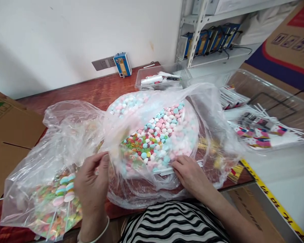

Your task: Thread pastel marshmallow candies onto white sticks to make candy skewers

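A big clear plastic bag [73,135] lies over the red-brown table [96,91], and a round tray of pastel candies [164,131] shows through its opening. My left hand [92,184] pinches the bag's plastic edge between thumb and fingers. Under it, at the left, lie small clear packets of coloured candy [57,206]. My right hand [190,173] is curled on the near rim of the tray, gripping it through the plastic.
A clear bin with tubes [162,78] stands behind the tray. A larger clear bin of printed packets [258,128] sits at the right. Cardboard [7,135] lies at the left, with a metal shelf [200,30] behind and a blue device [122,64] by the wall.
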Tool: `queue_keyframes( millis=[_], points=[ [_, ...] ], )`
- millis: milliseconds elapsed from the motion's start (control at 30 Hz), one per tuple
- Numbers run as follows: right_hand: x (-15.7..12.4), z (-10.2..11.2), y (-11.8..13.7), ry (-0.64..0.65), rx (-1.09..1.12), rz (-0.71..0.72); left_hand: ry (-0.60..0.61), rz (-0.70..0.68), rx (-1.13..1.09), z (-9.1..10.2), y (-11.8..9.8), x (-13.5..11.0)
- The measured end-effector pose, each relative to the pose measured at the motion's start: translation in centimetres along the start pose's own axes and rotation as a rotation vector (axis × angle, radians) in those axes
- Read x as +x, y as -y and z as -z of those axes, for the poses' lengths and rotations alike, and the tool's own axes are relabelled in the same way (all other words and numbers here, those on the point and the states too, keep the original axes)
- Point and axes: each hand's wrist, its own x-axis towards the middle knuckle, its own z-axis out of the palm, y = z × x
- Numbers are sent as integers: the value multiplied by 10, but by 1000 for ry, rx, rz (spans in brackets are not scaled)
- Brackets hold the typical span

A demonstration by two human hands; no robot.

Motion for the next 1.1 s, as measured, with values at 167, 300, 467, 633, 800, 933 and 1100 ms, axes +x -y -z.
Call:
queue_keyframes(
  millis=[167,300,467,633,800,933,1100],
  points=[
    [-7,3,-10,-132,66,14,431,26,-264,-39,-42,-11],
    [-10,22,-6,-331,192,67,810,100,-476,-63,-65,-28],
    [-9,34,6,-469,306,107,774,159,-764,-80,-85,-42],
    [-4,33,7,-502,347,127,729,78,-774,-80,-90,-39],
    [-3,33,9,-552,361,116,691,27,-770,-78,-87,-36],
    [-10,41,11,-602,534,-147,407,-178,-701,-65,-81,-33],
    [3,45,12,-233,1449,-583,444,-893,-506,-61,-88,-37]
  ],
)
